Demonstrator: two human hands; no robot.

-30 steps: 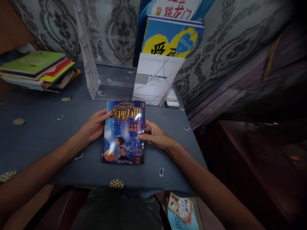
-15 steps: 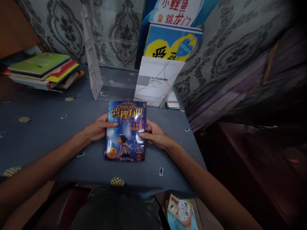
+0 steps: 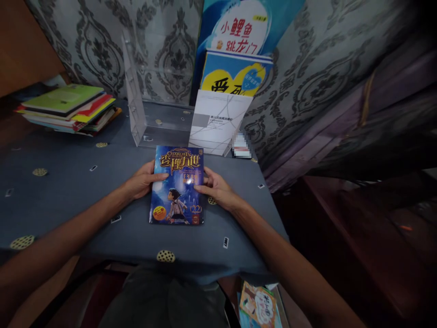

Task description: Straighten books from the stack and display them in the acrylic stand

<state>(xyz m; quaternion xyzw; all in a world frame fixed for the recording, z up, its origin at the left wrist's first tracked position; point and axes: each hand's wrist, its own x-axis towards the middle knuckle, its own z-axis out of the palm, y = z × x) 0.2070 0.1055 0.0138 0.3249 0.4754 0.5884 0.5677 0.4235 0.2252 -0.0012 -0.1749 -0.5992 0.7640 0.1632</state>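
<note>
A blue paperback book [image 3: 175,189] with gold title lettering and a cartoon figure on its cover faces me, held upright to read over the table. My left hand [image 3: 145,180] grips its left edge, thumb lying on the cover and fingers hidden behind. On the opposite edge my right hand [image 3: 216,187] has the same kind of hold, its thumb on the front. Just beyond the book stands a clear acrylic rack [image 3: 136,109]. At the rack's right side a white booklet [image 3: 218,123] leans in front of a blue and yellow book [image 3: 235,73].
A stack of books [image 3: 68,109] lies at the table's left rear. Behind the rack is a tall blue picture book [image 3: 273,23]. The patterned grey tablecloth [image 3: 136,241] ends at the front. Below its right corner sit more books [image 3: 259,305]. A patterned curtain [image 3: 307,86] hangs behind.
The view has shifted slightly, so the rack and the books behind it appear a little lower. Both hands keep their hold on the blue book, which is tilted slightly differently.
</note>
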